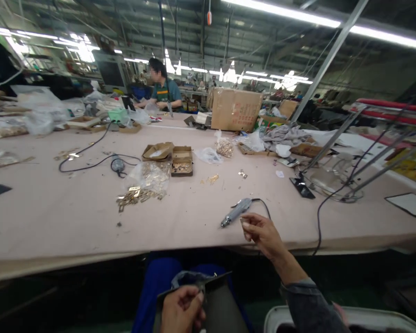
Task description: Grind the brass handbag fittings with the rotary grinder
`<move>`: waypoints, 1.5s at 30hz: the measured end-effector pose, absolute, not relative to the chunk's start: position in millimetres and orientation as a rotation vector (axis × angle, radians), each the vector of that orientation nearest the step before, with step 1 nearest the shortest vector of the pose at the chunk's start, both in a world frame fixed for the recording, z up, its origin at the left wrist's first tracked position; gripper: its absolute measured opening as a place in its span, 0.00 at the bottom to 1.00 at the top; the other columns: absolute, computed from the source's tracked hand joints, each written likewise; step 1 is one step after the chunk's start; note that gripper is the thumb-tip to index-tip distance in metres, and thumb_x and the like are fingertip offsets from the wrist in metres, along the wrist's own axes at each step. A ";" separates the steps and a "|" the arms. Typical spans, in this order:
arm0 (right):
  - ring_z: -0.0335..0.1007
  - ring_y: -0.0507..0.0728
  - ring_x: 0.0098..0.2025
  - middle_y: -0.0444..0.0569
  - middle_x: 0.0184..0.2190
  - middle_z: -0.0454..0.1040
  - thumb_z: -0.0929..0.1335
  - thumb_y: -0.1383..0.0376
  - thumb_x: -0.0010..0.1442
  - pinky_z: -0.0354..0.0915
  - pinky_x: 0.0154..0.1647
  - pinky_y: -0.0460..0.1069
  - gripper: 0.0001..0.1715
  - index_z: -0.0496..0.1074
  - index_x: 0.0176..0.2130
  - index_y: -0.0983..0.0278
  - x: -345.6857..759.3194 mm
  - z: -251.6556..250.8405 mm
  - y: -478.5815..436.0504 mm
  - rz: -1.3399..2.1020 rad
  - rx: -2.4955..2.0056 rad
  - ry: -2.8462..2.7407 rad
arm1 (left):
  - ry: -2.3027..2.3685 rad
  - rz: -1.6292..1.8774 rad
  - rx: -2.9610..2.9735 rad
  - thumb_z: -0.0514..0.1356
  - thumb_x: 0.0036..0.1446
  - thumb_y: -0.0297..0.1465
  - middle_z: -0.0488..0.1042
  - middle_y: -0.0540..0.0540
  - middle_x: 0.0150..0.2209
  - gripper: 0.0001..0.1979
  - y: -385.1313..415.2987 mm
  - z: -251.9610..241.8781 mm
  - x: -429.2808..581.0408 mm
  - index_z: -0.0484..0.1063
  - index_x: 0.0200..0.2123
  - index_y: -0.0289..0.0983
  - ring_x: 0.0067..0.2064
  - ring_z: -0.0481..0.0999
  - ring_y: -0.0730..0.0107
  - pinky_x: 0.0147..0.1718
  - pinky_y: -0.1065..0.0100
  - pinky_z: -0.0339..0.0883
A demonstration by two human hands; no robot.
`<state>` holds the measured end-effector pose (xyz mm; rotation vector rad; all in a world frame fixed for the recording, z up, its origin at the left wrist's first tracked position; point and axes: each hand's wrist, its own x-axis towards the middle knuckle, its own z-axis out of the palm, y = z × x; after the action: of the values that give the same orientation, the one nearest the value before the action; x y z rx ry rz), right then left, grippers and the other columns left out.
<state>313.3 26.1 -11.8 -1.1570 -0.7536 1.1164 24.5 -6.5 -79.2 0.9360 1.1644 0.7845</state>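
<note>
Low in the head view, my left hand (183, 309) is closed with its fingertips pinching the edge of a dark flat panel (222, 303) lying over my lap. My right hand (261, 232) is raised at the front edge of the table, its thumb and fingers pinching a small flat piece (243, 225) whose kind I cannot make out. Just left of that hand, a grey electric screwdriver (236, 212) lies on the table, its dark cord running behind the hand. Gold-coloured metal plates (135, 196) spill from a clear plastic bag (150, 178) further left.
Small cardboard boxes (182, 162) with metal parts stand mid-table (90, 222). A large carton (236, 110) is further back. A black phone (302, 188) lies near a metal frame (333, 138) at right. Cords cross the table. A co-worker (166, 90) sits across.
</note>
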 end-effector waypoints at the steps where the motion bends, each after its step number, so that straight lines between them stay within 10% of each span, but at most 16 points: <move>1: 0.62 0.49 0.22 0.41 0.23 0.68 0.80 0.60 0.51 0.55 0.23 0.46 0.18 0.79 0.41 0.64 295.0 -19.4 15.0 1.151 -1.151 -0.713 | 1.140 0.785 0.925 0.73 0.44 0.49 0.74 0.44 0.16 0.24 -8.4 -80.4 23.9 0.76 0.26 0.31 0.16 0.70 0.71 0.17 0.74 0.63; 13: 0.68 0.54 0.23 0.49 0.23 0.76 0.80 0.55 0.52 0.65 0.24 0.49 0.19 0.82 0.37 0.67 193.4 -88.4 -41.8 1.292 -1.356 -0.733 | 1.098 0.823 0.806 0.73 0.46 0.38 0.77 0.42 0.20 0.19 -23.9 -85.6 21.0 0.76 0.34 0.27 0.20 0.77 0.65 0.18 0.72 0.68; 45: 0.75 0.58 0.30 0.52 0.32 0.80 0.74 0.49 0.59 0.69 0.29 0.49 0.21 0.79 0.40 0.64 170.3 -80.6 -63.0 1.251 -1.674 -1.088 | 1.193 0.769 0.741 0.69 0.49 0.35 0.76 0.41 0.19 0.15 -32.5 -79.6 22.5 0.79 0.32 0.26 0.18 0.73 0.70 0.16 0.74 0.65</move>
<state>170.3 -63.0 -80.6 -1.6742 -1.0885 1.2515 22.5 -32.5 -79.6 0.7414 1.1932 0.7686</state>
